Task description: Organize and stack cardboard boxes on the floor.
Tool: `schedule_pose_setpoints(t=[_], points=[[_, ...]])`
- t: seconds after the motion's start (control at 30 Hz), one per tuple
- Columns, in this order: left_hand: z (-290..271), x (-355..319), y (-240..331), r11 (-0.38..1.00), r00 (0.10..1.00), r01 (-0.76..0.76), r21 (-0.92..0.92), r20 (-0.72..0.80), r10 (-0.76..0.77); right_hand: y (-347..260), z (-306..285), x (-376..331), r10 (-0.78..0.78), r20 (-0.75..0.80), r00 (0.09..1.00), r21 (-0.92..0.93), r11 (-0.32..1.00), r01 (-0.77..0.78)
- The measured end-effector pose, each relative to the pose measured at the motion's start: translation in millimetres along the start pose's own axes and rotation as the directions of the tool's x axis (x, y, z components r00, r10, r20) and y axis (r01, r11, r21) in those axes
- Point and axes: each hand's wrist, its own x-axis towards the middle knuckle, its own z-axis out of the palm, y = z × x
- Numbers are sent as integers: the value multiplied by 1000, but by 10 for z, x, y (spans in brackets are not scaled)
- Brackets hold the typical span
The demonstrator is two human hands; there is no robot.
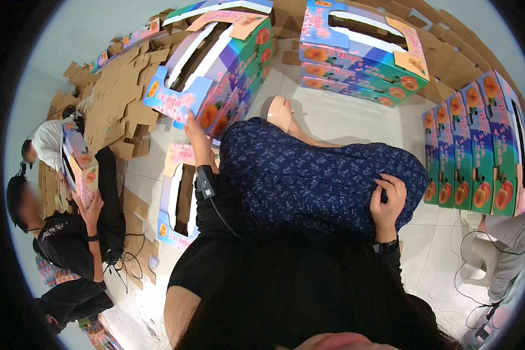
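Sitting low over a pale tiled floor [344, 119], the person wears a dark blue flowered skirt [315, 181] that fills the middle of the view. Right hand [389, 201] rests on the skirt over the knee, its fingers [385, 185] curled closed on a fold of the fabric. Left hand [193, 131] stretches forward past the skirt, a small black device [206, 182] strapped at the wrist, and its fingers grip the near edge of a colourful printed carton [216, 64] with peach pictures, which stands on the floor just ahead and to the left. Below that arm, another carton blank [178, 198] lies flat on the floor beside the skirt. One tan shoe [280, 112] pokes out beyond the skirt. At far left, 2 other people [70, 233] sit on the floor, one holding up a similar carton [79, 166]. A row of finished cartons [478, 151] stands at right, a stack of them [361, 52] sits further back, and plain brown cardboard sheets [116, 99] spread across the floor at upper left.
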Motion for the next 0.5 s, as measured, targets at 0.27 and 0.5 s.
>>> schedule_pose_setpoints(t=[0.27, 0.5], points=[[-56, -118, 41, 999, 1000, 13, 45, -12, -12, -5, 12, 2, -41, -10, 999, -3, 999, 41], [-51, -167, -79, 912, 909, -407, -53, -121, 399, -31, -5, -16, -17, -8, 1000, 30, 999, 18]])
